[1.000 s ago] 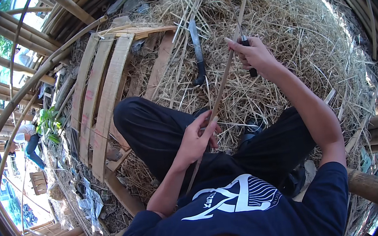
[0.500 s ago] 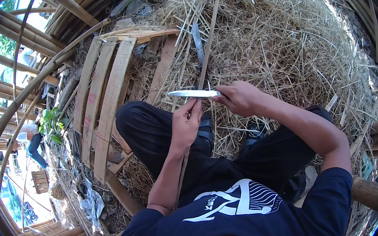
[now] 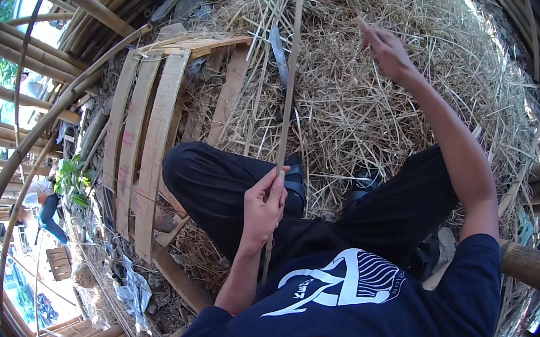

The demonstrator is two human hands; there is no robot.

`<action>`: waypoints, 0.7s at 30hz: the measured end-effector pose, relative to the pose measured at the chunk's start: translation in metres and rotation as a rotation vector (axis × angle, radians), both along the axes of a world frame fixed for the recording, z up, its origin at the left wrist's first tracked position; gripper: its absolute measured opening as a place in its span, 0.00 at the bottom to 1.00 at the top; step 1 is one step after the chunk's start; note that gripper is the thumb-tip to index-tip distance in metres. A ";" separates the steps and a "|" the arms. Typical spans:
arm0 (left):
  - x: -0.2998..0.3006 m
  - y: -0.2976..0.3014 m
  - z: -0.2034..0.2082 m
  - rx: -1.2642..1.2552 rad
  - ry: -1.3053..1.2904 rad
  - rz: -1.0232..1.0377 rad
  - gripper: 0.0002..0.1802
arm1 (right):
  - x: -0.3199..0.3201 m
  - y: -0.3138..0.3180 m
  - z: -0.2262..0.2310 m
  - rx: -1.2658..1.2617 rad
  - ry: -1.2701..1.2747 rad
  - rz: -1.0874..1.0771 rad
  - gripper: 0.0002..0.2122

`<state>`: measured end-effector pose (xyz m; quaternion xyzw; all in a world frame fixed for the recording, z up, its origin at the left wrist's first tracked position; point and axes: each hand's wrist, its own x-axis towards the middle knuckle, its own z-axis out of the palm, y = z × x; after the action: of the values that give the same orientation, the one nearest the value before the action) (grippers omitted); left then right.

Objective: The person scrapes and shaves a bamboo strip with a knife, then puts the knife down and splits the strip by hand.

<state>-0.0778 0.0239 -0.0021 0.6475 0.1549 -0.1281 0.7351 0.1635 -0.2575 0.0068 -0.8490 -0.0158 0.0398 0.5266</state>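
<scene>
My left hand (image 3: 264, 206) is closed around a long, thin bamboo strip (image 3: 291, 79). The strip slants from near my lap, between my thumb and fingers, up over the straw. Out over the straw to the right, my right hand (image 3: 388, 54) is raised with its fingers closed on a knife, clear of the strip. Only a small pale end of the knife (image 3: 361, 20) shows at the fingertips; its blade can hardly be made out from this angle. Beyond my left foot lies another long blade (image 3: 279, 54) with a dark handle, beside the strip.
Dry straw (image 3: 343, 107) covers the ground ahead. A slatted wooden crate (image 3: 159, 134) stands left of my knee. Several loose thin strips (image 3: 264, 56) lie beyond it. Bamboo poles (image 3: 68, 91) form the left wall, and a person (image 3: 48, 207) is outside.
My right hand has swung away from the strip, forward and to the right, taking the knife along. My left hand has drawn slightly toward me, still holding the strip.
</scene>
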 end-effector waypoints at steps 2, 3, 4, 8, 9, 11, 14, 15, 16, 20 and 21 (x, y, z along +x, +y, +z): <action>0.007 -0.005 0.005 0.022 -0.006 -0.070 0.14 | -0.027 0.027 0.013 0.072 0.089 0.060 0.24; 0.011 -0.007 0.007 0.052 -0.015 -0.137 0.15 | -0.034 0.036 0.017 0.153 0.175 0.124 0.23; 0.014 -0.008 0.007 0.060 -0.001 -0.178 0.15 | -0.039 0.043 0.017 0.153 0.173 0.123 0.23; 0.022 -0.009 0.009 0.052 0.017 -0.286 0.17 | -0.049 0.053 0.012 0.485 0.271 0.091 0.17; 0.023 -0.008 0.005 0.050 0.004 -0.276 0.17 | -0.049 0.052 0.013 0.524 0.286 0.069 0.16; 0.028 -0.011 0.004 0.048 -0.009 -0.267 0.18 | -0.053 0.052 0.015 0.499 0.272 0.079 0.16; 0.041 -0.026 0.007 0.050 -0.088 -0.184 0.19 | -0.062 0.054 0.016 0.493 0.325 0.118 0.16; 0.047 -0.030 0.008 0.030 -0.099 -0.177 0.18 | -0.067 0.057 0.016 0.492 0.324 0.118 0.16; 0.053 -0.034 0.008 0.011 -0.111 -0.172 0.18 | -0.072 0.060 0.015 0.454 0.327 0.173 0.16; 0.068 -0.034 0.005 0.089 -0.144 -0.213 0.16 | -0.081 0.065 0.014 0.048 0.114 0.358 0.20; 0.070 -0.033 0.001 0.149 -0.189 -0.165 0.15 | -0.087 0.067 0.018 -0.132 0.030 0.408 0.21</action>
<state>-0.0076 -0.0089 -0.0012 0.7199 0.0403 -0.1144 0.6834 0.0769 -0.1902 0.0252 -0.8601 -0.1769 0.1593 0.4511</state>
